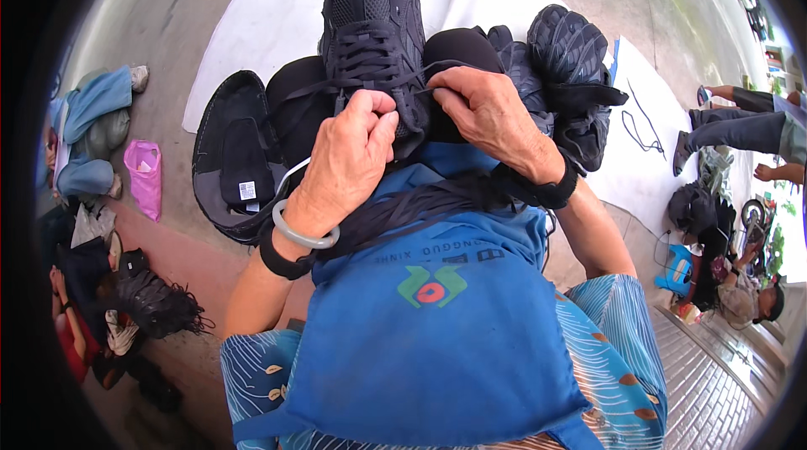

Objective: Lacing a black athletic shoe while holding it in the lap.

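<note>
A black mesh sneaker [367,8] lies between my knees with its toe pointing away, and flat black shoelace [363,55] crosses its tongue. My left hand [357,151] pinches at the upper eyelets near the ankle opening, thumb and forefinger together on the lace; the fingertips partly hide it. On the other side, my right hand [492,113] has its fingers closed on a lace strand that runs out from the sneaker. A bundle of loose black laces [412,213] rests across my lap, over the blue apron [445,341].
Left of my knee lies a black shoe upper [214,151] with a white label inside. Several black shoes [567,46] are piled at right, on or beside a white sheet [252,21]. A pink bag [145,177] and other people sit at left; more people [740,135] are at right.
</note>
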A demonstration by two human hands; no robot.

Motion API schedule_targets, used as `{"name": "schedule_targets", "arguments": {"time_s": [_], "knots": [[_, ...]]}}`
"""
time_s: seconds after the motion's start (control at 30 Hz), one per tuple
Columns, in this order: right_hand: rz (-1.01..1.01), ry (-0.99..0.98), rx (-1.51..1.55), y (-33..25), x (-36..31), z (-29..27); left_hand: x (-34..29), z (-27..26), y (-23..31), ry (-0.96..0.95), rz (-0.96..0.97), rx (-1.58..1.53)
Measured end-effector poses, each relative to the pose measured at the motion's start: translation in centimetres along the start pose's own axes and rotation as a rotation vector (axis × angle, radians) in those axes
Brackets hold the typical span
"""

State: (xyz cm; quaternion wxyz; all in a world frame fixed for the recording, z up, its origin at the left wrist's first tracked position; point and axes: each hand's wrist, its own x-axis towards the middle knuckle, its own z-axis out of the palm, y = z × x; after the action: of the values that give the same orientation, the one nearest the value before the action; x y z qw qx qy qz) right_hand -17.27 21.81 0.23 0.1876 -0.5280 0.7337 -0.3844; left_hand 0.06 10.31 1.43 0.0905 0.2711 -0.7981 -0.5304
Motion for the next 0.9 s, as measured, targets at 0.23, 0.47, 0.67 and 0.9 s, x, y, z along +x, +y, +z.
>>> {"name": "schedule_targets", "arguments": {"time_s": [0.23,0.47,0.67,0.9], "knots": [[-0.061,0.027,-0.005,0.1,0.1,0.6,1.4,0.2,-0.1,0.075,-0.031,-0.008],[-0.126,-0.017,-0.175,0.5,1.6,0.5,1.5,1.2,-0.6,0.163,-0.025,-0.035],[-0.253,-0.128,-0.398,-0.6,2.8,-0.3,1.7,1.5,-1.7,0.179,0.031,-0.004],[-0.26,-0.191,-0.39,-1.0,3.5,-0.3,2.1,1.4,-1.6,0.193,0.058,-0.059]]}}
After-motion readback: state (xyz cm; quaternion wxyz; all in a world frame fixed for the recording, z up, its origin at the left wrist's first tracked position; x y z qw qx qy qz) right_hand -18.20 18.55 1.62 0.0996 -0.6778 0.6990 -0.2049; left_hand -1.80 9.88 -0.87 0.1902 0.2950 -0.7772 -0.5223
